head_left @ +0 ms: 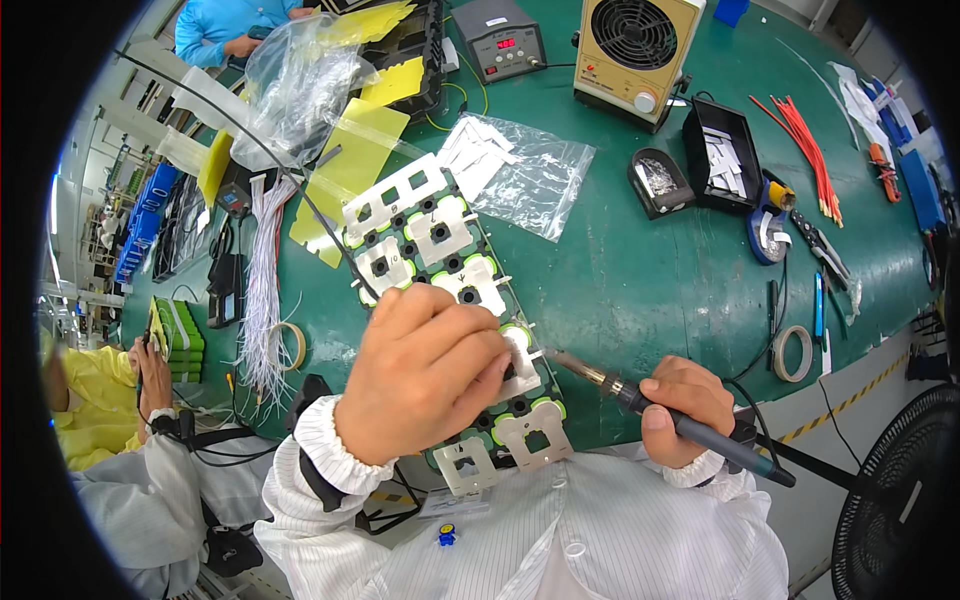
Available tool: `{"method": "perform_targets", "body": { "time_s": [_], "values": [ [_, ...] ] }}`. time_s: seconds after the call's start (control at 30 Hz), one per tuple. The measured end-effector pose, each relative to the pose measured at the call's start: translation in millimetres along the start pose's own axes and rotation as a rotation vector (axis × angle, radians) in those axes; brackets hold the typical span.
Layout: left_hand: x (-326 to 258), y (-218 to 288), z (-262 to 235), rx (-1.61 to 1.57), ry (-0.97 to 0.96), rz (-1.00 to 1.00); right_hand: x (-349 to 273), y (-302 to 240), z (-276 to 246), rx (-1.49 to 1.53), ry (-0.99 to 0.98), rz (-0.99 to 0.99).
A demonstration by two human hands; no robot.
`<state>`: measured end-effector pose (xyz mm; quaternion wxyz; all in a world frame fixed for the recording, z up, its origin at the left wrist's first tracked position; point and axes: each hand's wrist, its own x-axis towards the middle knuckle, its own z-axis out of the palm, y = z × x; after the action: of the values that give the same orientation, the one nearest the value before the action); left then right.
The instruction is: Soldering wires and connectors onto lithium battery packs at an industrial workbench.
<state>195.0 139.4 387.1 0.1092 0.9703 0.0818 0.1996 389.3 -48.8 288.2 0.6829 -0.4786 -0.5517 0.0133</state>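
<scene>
My right hand (690, 408) grips the dark handle of a soldering iron (630, 394). The iron's tip points left, at the right side of a battery pack (518, 405). This pack has silvery metal connector plates over green-rimmed cells in black holders, with small tabs along its right edge. It lies lengthwise before me, its near end by my chest. Over its middle is my left hand (425, 365), fingers curled and pressed together, hiding some plates. Whatever those fingers pinch is hidden. A thin black cable (300, 190) runs from the upper left down to this hand.
Beyond the pack lie yellow sheets (345, 180) and a plastic bag (535, 175). A soldering station (497, 42) and fan unit (640, 50) stand behind. Right are a black bin (722, 155), red wires (805, 150) and a tape roll (793, 354); left, white wires (262, 290). Co-workers sit left and far left.
</scene>
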Motion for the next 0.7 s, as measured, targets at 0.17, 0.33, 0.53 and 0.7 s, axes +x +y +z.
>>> {"method": "perform_targets", "body": {
  "time_s": [0.17,0.33,0.53,0.7],
  "values": [
    [2.0,-16.1,-23.5,0.044,0.078,-0.063,10.7,5.5,-1.6,-0.009,0.027,0.006],
    [4.6,-28.0,-16.9,0.011,0.098,-0.075,27.0,11.1,6.8,-0.058,-0.045,0.081],
    [10.5,-36.7,-8.7,0.029,0.141,-0.063,33.2,18.1,20.7,-0.056,-0.067,0.104],
    [16.7,-43.0,-3.0,-0.002,0.134,-0.046,39.2,21.7,28.8,-0.088,-0.056,0.126]
  ]
}}
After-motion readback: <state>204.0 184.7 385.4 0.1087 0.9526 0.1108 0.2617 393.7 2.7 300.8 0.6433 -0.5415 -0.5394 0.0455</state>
